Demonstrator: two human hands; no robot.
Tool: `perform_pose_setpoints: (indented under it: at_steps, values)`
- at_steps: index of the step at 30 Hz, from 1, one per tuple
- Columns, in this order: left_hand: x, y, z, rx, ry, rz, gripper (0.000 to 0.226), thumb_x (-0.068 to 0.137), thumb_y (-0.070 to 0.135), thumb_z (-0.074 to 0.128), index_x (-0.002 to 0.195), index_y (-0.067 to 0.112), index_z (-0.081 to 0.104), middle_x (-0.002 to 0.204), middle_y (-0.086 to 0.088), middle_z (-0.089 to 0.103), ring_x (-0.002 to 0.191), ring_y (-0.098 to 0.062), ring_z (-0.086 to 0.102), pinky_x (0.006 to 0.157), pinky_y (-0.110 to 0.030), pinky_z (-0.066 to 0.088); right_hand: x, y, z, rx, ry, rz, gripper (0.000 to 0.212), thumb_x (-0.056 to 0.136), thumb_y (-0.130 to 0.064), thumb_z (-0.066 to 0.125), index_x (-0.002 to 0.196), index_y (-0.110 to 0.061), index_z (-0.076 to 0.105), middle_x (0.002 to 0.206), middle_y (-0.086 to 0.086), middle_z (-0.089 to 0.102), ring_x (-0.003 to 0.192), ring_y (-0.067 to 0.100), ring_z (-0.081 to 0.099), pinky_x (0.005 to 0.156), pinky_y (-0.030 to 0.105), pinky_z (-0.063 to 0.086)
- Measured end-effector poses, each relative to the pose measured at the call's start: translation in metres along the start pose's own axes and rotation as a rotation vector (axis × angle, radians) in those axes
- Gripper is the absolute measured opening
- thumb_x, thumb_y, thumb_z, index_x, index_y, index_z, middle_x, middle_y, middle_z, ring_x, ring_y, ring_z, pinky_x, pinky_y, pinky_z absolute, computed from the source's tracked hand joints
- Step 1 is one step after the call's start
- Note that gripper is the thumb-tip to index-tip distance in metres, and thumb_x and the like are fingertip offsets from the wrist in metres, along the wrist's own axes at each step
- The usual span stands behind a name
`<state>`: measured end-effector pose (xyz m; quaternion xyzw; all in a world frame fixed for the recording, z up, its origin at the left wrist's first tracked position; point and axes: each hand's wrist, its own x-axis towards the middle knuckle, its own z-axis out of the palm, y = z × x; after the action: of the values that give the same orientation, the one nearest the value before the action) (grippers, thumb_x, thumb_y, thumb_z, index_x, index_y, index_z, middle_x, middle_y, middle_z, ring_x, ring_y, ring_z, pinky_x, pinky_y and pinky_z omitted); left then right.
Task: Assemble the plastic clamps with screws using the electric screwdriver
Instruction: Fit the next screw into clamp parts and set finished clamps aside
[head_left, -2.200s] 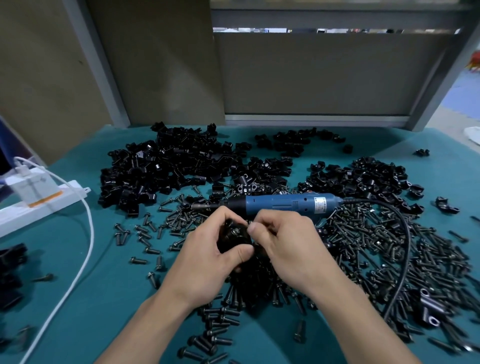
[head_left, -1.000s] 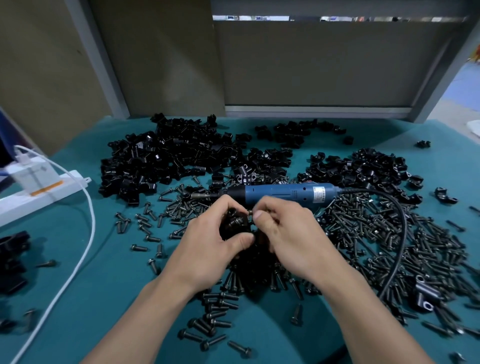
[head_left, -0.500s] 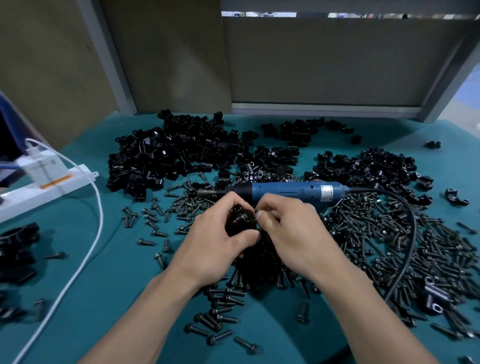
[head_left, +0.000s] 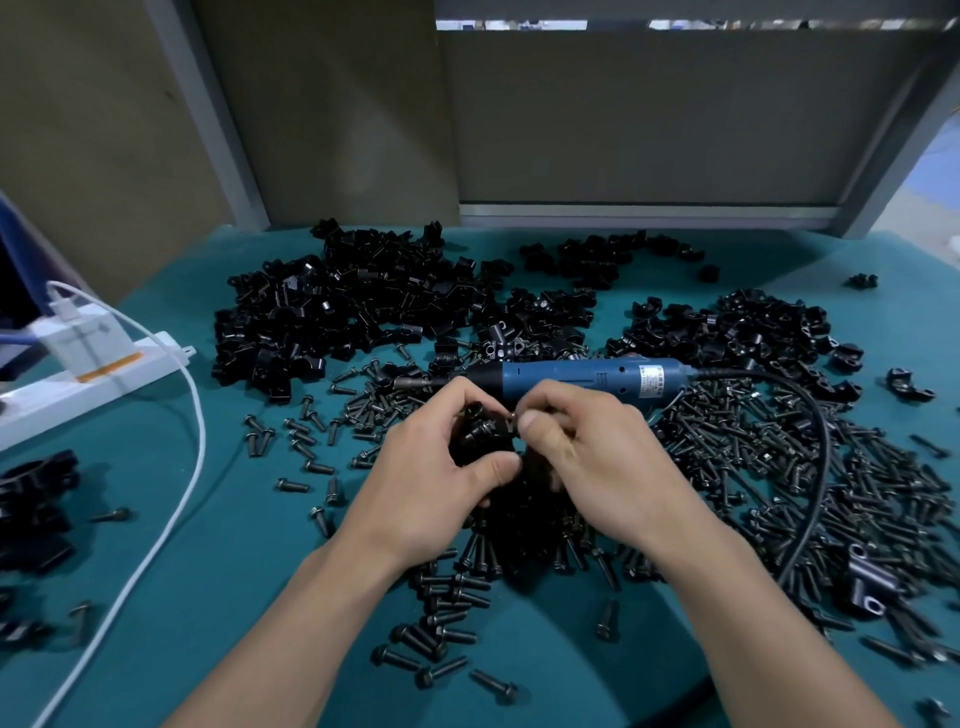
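Teal tabletop (head_left: 234, 545), hands unmoved on one clamp, driver lying idle.
Over the last two seconds almost nothing had shifted: the left hand (head_left: 431, 467) kept its curled grip round a black plastic clamp (head_left: 483, 431) at the centre, and the right hand (head_left: 597, 457) kept pinching what looked like a small screw (head_left: 511, 417) against the clamp, the two hands touching. The blue electric screwdriver (head_left: 571, 376) lay where it had been, just past the knuckles at 12 o'clock, with no hand on it. Loose clamps (head_left: 353, 312) were heaped at 11 o'clock and loose screws (head_left: 779, 467) spread out at 3 o'clock. I judged that the screw was still being seated by hand, so driving had not begun.
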<state>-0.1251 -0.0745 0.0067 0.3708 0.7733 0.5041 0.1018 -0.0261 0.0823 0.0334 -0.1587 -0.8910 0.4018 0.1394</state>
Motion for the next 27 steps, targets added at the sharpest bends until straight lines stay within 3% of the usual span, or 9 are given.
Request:
perform_pose_setpoints:
  at_steps: [2, 6, 11, 14, 16, 18, 21, 24, 27]
  values:
    - [0.0, 0.001, -0.001, -0.022, -0.002, -0.003, 0.031, 0.086, 0.025, 0.082, 0.103, 0.04, 0.061, 0.086, 0.009, 0.075, 0.065, -0.014, 0.073, 0.066, -0.047, 0.062, 0.0, -0.003, 0.002, 0.011, 0.003, -0.005, 0.024, 0.103, -0.027, 0.06, 0.08, -0.032, 0.062, 0.062, -0.01, 0.066, 0.051, 0.009, 0.053, 0.046, 0.024, 0.041]
    - [-0.001, 0.0, 0.0, 0.018, 0.006, 0.011, 0.033, 0.081, 0.035, 0.078, 0.107, 0.041, 0.06, 0.092, 0.013, 0.074, 0.079, -0.012, 0.072, 0.076, -0.046, 0.06, 0.002, -0.004, 0.014, -0.1, 0.064, 0.047, 0.041, 0.104, -0.038, 0.053, 0.065, -0.025, 0.055, 0.05, -0.007, 0.054, 0.047, 0.009, 0.048, 0.044, 0.021, 0.031]
    - [0.002, -0.001, -0.005, -0.007, 0.045, 0.006, 0.036, 0.086, 0.023, 0.083, 0.103, 0.044, 0.058, 0.091, 0.014, 0.074, 0.071, -0.009, 0.073, 0.067, -0.034, 0.061, 0.0, -0.008, 0.009, 0.017, 0.002, 0.033, 0.026, 0.101, -0.03, 0.059, 0.077, -0.026, 0.066, 0.058, -0.009, 0.066, 0.049, 0.005, 0.055, 0.052, 0.028, 0.047]
    - [0.0, -0.002, -0.008, 0.003, 0.03, 0.024, 0.035, 0.086, 0.026, 0.083, 0.104, 0.044, 0.059, 0.091, 0.013, 0.074, 0.074, -0.009, 0.072, 0.069, -0.034, 0.061, 0.002, -0.014, 0.009, -0.016, -0.011, 0.099, 0.04, 0.102, -0.038, 0.055, 0.071, -0.015, 0.066, 0.056, 0.004, 0.065, 0.046, 0.008, 0.051, 0.055, 0.04, 0.046]
    - [-0.001, -0.002, -0.008, 0.024, 0.094, 0.026, 0.035, 0.086, 0.03, 0.082, 0.104, 0.046, 0.057, 0.091, 0.019, 0.073, 0.076, -0.006, 0.07, 0.067, -0.026, 0.056, 0.001, -0.015, 0.01, 0.011, 0.006, 0.193, 0.052, 0.105, -0.047, 0.048, 0.071, -0.011, 0.065, 0.054, 0.006, 0.067, 0.045, 0.01, 0.057, 0.054, 0.036, 0.044]
    - [-0.001, -0.003, -0.008, 0.041, 0.209, -0.006, 0.035, 0.087, 0.032, 0.082, 0.102, 0.049, 0.055, 0.088, 0.023, 0.07, 0.068, -0.009, 0.067, 0.061, -0.026, 0.054, 0.002, -0.016, 0.011, 0.239, 0.062, 0.373, 0.046, 0.104, -0.044, 0.052, 0.081, -0.008, 0.069, 0.061, 0.007, 0.072, 0.049, 0.017, 0.065, 0.055, 0.03, 0.047]
    - [0.004, -0.009, -0.013, -0.009, 0.357, -0.081, 0.036, 0.089, 0.028, 0.081, 0.099, 0.051, 0.054, 0.077, 0.012, 0.07, 0.06, -0.01, 0.066, 0.052, -0.023, 0.052, 0.006, -0.02, 0.012, 0.736, 0.148, 0.677, 0.034, 0.102, -0.031, 0.063, 0.104, 0.003, 0.066, 0.081, 0.017, 0.076, 0.056, 0.023, 0.071, 0.047, 0.026, 0.053]
    - [0.007, -0.014, -0.021, -0.056, 0.4, -0.141, 0.036, 0.09, 0.027, 0.081, 0.096, 0.052, 0.055, 0.077, 0.009, 0.07, 0.06, -0.005, 0.065, 0.05, -0.016, 0.047, 0.013, -0.025, 0.012, 0.969, 0.324, 0.841, 0.038, 0.099, -0.026, 0.07, 0.122, 0.002, 0.056, 0.109, 0.024, 0.07, 0.076, 0.03, 0.077, 0.049, 0.027, 0.058]
    - [0.008, -0.017, -0.023, -0.095, 0.402, -0.178, 0.033, 0.088, 0.025, 0.083, 0.093, 0.047, 0.059, 0.082, 0.013, 0.069, 0.069, 0.0, 0.064, 0.053, -0.01, 0.046, 0.03, -0.033, 0.011, 1.084, 0.393, 0.952, 0.043, 0.098, -0.033, 0.071, 0.127, -0.007, 0.051, 0.103, 0.023, 0.06, 0.083, 0.034, 0.074, 0.046, 0.032, 0.061]
